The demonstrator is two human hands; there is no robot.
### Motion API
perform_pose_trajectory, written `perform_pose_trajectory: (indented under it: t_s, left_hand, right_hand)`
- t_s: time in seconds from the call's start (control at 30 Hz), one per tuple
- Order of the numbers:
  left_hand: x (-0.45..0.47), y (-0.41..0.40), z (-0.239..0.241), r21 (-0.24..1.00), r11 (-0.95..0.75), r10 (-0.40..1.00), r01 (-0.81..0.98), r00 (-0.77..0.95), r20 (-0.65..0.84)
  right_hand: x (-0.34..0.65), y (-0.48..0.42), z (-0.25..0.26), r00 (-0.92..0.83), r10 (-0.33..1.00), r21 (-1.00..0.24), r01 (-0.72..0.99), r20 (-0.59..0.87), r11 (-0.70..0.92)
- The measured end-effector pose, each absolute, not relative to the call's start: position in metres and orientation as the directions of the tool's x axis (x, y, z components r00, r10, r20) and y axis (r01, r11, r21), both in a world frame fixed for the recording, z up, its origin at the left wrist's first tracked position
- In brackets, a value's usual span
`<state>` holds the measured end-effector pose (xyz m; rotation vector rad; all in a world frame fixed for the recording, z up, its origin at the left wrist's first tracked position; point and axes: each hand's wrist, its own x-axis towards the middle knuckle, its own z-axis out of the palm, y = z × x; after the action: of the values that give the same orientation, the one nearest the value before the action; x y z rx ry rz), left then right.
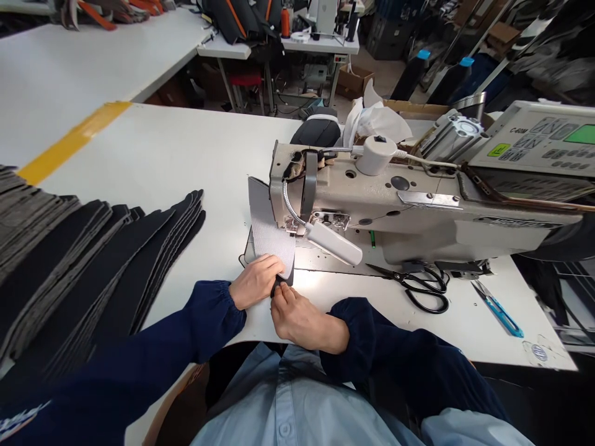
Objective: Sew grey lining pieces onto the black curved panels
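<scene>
A grey fabric panel (272, 232) with a dark layer at its near end lies beside the head of the sewing machine (325, 192), partly beneath it. My left hand (256, 280) is on the panel's near left edge, its fingers bent and pinching the cloth. Close by, my right hand (297, 314) has its fingers closed on the dark near corner of the same panel. The fingertips of both hands almost meet there. A small lamp (333, 243) on a bendy neck lights the needle area; the needle itself is hidden.
Stacks of dark fabric pieces (134, 260) lie to the left. Black scissors (418, 286) and blue-handled snips (499, 310) rest on the right of the white table (218, 142). A control panel (543, 139) stands behind the machine. Yellow tape (77, 142) crosses the far left.
</scene>
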<state>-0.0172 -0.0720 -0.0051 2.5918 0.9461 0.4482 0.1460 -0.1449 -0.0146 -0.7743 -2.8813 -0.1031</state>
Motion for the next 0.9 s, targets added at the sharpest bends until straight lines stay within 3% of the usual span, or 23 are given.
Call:
perform_pose_trajectory:
  t_s: [0.13,0.27,0.47,0.9]
  left_hand:
    - [-0.018,-0.065,-0.011,0.383,-0.758,0.631,0.527,0.74,0.231]
    - [-0.016,-0.058,-0.017,0.252,-0.775,0.631,0.58,0.734,0.251]
    - [-0.009,-0.043,-0.02,0.141,-0.807,0.59,0.573,0.778,0.217]
    - [-0.003,-0.004,-0.017,0.172,-0.785,0.614,0.595,0.784,0.092]
  right_hand:
    - [0.142,-0.142,-0.031,-0.816,0.518,0.052,0.547,0.254,0.836]
    - [0.142,-0.133,-0.043,-0.773,0.535,0.067,0.588,0.342,0.806]
    - [0.143,-0.117,-0.054,-0.747,0.579,0.034,0.621,0.327,0.783]
    - [0.139,-0.08,-0.047,-0.647,0.716,-0.062,0.729,0.263,0.681]
